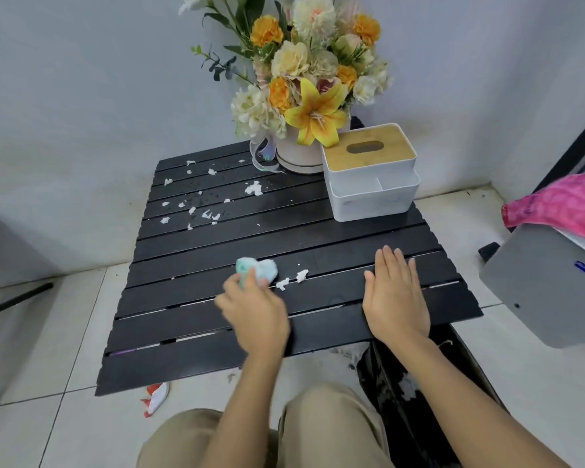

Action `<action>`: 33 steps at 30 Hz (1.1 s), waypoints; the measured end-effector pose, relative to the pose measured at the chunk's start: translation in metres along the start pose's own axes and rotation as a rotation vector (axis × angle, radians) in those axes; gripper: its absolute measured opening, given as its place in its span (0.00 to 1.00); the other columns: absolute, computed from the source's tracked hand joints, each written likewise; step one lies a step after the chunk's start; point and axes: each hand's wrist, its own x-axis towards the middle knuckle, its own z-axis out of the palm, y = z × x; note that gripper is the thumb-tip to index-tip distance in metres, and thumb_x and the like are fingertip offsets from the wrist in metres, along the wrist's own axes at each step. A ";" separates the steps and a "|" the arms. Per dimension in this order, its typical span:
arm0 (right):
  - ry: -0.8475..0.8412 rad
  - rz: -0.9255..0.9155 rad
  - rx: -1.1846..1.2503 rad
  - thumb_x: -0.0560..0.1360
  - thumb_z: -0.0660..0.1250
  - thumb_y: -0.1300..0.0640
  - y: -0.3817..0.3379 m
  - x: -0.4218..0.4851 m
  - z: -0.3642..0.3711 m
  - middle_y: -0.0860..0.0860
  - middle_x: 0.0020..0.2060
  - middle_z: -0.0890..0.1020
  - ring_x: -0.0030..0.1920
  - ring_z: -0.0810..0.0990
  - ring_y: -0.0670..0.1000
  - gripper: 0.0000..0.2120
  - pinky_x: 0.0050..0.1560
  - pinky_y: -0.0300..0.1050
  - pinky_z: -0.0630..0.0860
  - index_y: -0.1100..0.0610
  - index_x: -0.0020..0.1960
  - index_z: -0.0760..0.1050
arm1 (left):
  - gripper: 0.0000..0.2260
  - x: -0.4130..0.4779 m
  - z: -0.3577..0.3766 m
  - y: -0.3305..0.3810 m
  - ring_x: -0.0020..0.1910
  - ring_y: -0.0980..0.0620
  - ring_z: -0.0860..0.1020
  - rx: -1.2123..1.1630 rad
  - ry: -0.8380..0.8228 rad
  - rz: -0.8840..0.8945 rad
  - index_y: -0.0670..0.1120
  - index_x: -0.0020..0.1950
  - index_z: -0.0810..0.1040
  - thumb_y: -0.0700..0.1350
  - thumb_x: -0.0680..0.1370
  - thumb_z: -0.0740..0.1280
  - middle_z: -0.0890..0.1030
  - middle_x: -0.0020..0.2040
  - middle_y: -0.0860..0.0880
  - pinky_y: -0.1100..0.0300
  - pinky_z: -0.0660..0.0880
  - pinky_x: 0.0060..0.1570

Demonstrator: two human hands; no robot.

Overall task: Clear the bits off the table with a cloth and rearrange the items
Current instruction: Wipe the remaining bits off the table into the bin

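Soft, even, fairly bright light filled the scene, leaving only faint shadows under the left hand [255, 315] and the cloth [259, 270] it gripped, and a dull sheen on the black table [318, 238] slats beyond the grip. The gripping hand and cloth were smeared by motion blur, while the right hand [394, 298], flat on the slats to the right of the grip, and the white bits [302, 275] just beside the cloth were sharp. Far from the grip, wide-angle distortion bowed the table edges and the floor tiles [48, 332].

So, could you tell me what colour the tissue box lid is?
The lid is light wood tan; head view.
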 end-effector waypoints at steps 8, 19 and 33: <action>0.181 0.231 0.349 0.79 0.60 0.58 0.040 0.001 -0.024 0.51 0.71 0.70 0.76 0.59 0.50 0.20 0.73 0.57 0.31 0.55 0.71 0.69 | 0.11 -0.007 0.007 0.050 0.49 0.53 0.74 -0.467 -0.560 0.381 0.58 0.44 0.75 0.49 0.78 0.55 0.76 0.46 0.54 0.57 0.66 0.55; -0.148 0.247 0.146 0.80 0.43 0.36 0.090 0.002 -0.040 0.51 0.62 0.73 0.49 0.78 0.60 0.27 0.41 0.49 0.69 0.37 0.77 0.45 | 0.12 -0.034 0.030 0.054 0.53 0.39 0.67 -0.023 -0.059 0.177 0.42 0.61 0.77 0.43 0.81 0.60 0.72 0.62 0.40 0.52 0.61 0.53; -0.201 0.232 0.508 0.82 0.48 0.42 0.108 0.009 -0.037 0.47 0.72 0.69 0.68 0.71 0.56 0.24 0.60 0.52 0.69 0.40 0.78 0.50 | 0.11 0.004 0.003 0.059 0.49 0.46 0.73 -0.354 -0.307 0.208 0.46 0.47 0.79 0.47 0.80 0.58 0.77 0.43 0.50 0.52 0.67 0.53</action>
